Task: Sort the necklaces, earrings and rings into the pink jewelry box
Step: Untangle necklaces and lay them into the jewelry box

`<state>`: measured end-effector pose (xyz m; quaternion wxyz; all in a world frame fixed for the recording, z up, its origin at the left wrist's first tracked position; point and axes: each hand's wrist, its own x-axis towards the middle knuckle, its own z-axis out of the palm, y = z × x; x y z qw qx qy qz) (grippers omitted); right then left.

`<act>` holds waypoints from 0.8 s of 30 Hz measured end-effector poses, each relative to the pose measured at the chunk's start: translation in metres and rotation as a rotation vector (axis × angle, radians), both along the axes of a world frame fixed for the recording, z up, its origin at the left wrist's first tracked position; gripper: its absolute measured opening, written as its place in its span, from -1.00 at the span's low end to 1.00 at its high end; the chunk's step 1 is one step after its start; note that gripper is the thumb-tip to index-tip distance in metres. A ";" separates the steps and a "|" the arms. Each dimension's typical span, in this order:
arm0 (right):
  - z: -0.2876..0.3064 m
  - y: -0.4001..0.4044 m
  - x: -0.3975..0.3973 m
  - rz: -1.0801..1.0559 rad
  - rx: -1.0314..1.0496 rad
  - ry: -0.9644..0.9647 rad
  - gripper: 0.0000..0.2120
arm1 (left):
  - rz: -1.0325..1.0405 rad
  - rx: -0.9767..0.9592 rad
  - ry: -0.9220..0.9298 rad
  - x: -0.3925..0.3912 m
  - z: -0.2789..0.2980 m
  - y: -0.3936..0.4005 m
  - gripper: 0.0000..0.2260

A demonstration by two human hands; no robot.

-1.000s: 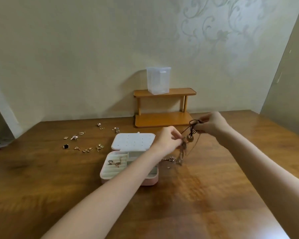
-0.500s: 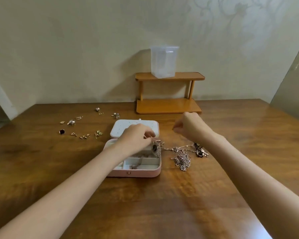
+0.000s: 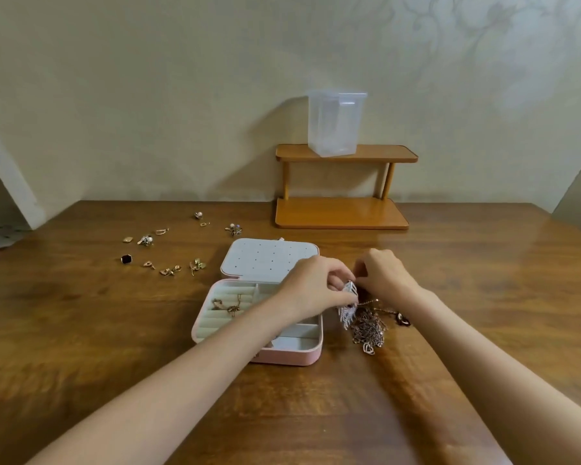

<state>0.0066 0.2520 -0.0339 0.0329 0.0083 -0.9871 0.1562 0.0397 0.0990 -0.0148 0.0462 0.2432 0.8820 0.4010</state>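
One open pink jewelry box (image 3: 284,355) sits on the brown wooden desk (image 3: 483,297), lid hinged away. Left hand (image 3: 316,290) pinches a silver necklace (image 3: 348,307) beside it, dangling downward; right hand (image 3: 383,276) curls over one tangled chain pile (image 3: 369,330).

Clearances around the box (image 3: 284,356)

Your left forearm (image 3: 188,370) crosses the box's right compartments; the left ring slots lie uncovered from above. The raised lid (image 3: 269,260) walls off the far edge. Just right of the box, the chain pile (image 3: 369,327) and both hands (image 3: 319,290) fill the gap. Loose pieces (image 3: 168,250) dot the table (image 3: 81,347) at far left. The shelf (image 3: 342,213) blocks the rear centre. Bare wood lies along the near edge and at far right.
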 end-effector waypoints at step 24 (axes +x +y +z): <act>0.017 -0.083 0.024 0.734 0.100 -0.077 -0.81 | -0.070 -0.555 -0.097 -0.004 0.005 -0.126 -0.53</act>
